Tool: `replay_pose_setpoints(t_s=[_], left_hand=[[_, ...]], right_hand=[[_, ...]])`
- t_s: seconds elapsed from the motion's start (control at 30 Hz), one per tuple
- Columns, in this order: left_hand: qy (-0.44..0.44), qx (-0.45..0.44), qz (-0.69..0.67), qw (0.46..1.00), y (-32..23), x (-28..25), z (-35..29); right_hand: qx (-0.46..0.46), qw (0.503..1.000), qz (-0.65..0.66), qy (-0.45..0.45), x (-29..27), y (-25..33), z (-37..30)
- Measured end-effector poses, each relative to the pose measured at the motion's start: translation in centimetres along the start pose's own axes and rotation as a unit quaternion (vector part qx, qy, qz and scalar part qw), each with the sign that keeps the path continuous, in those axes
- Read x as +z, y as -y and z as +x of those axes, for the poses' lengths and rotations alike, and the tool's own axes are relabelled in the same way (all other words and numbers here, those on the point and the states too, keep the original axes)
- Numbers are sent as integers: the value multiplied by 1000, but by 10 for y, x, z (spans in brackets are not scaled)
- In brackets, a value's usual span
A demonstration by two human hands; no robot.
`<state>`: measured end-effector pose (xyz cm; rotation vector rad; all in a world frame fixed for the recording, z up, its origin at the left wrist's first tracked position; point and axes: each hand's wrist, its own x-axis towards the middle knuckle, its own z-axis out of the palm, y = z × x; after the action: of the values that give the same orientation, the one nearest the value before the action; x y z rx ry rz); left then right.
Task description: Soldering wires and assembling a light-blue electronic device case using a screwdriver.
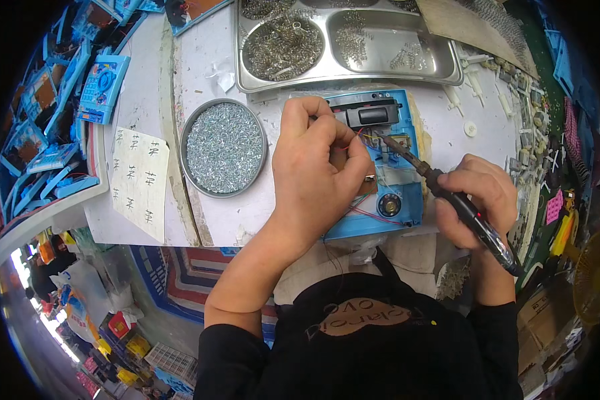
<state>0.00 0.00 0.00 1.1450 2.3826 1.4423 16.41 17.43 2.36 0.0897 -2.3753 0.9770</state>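
Fingers of the left hand: curled over the near-left part of the work, thumb and forefinger close together beside thin wires; whether a wire was pinched between them could not be told. Fingers of the right hand: wrapped around the handle of a soldering iron, a red light showing on it.

Blue case: one, open, on the white table in front of the person, between the hands. Contents: black box at the far end, round speaker at the near end. Iron tip: pointed in among the wires, contact uncertain.

Handling, as judged: wire best kept still, tip laid on the joint briefly, fingertips clear of the hot metal, coloured insulation and blue plastic spared.

Writing: paper sheet, left of a dish of small metal pieces, handwritten with one character repeated in rows; black shirt, printed lettering around a tan patch; blue toy, keypad markings too small to read.
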Motion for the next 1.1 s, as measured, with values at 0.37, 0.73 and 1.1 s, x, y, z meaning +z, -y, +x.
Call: replay_pose_setpoints(t_s=[0.37,0.73,1.1], left_hand=[[-18,24,36,999,1,2,2],[-40,42,45,997,2,5,3],[-42,38,40,998,3,6,2]], right_hand=[[38,999,5,35,-4,1,16],[35,999,0,32,0,-1,19],[66,997,20,17,2,-2,14]])
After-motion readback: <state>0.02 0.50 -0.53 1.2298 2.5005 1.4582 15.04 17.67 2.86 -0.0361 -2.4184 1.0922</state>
